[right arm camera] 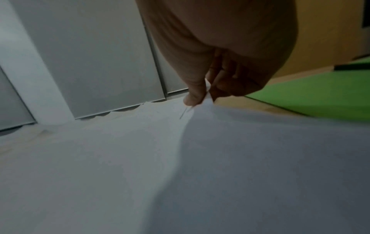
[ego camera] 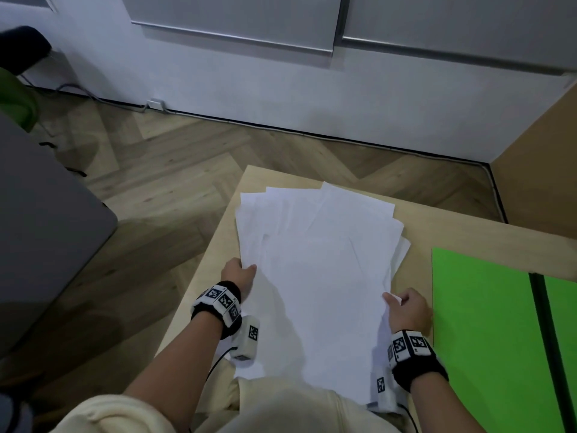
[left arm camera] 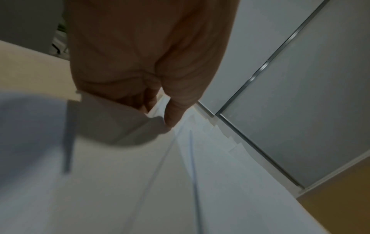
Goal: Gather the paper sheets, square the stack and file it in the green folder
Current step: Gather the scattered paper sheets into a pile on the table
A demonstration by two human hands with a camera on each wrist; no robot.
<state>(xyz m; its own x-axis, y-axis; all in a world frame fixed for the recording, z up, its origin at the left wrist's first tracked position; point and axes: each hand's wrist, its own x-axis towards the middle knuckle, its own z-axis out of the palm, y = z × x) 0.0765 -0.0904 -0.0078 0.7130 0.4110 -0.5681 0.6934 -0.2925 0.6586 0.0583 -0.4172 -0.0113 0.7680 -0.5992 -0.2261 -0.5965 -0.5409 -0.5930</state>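
A loose, fanned pile of white paper sheets [ego camera: 315, 260] lies on the light wooden table [ego camera: 462, 235], far corners splayed, near end hanging over the table edge toward me. My left hand [ego camera: 239, 271] pinches the pile's left edge, thumb on top, fingers curled under [left arm camera: 166, 110]. My right hand [ego camera: 406, 307] pinches the right edge of the sheets [right arm camera: 120, 158], thumb [right arm camera: 195, 95] on top. The green folder [ego camera: 487, 332] lies flat on the table just right of my right hand, with a dark strip [ego camera: 543, 339] running down it.
A grey sofa or seat [ego camera: 40, 220] stands on the left over the herringbone wood floor [ego camera: 175, 164]. White wall and grey cabinet doors [ego camera: 249, 23] rise behind the table. A wooden panel [ego camera: 543, 157] closes the right side.
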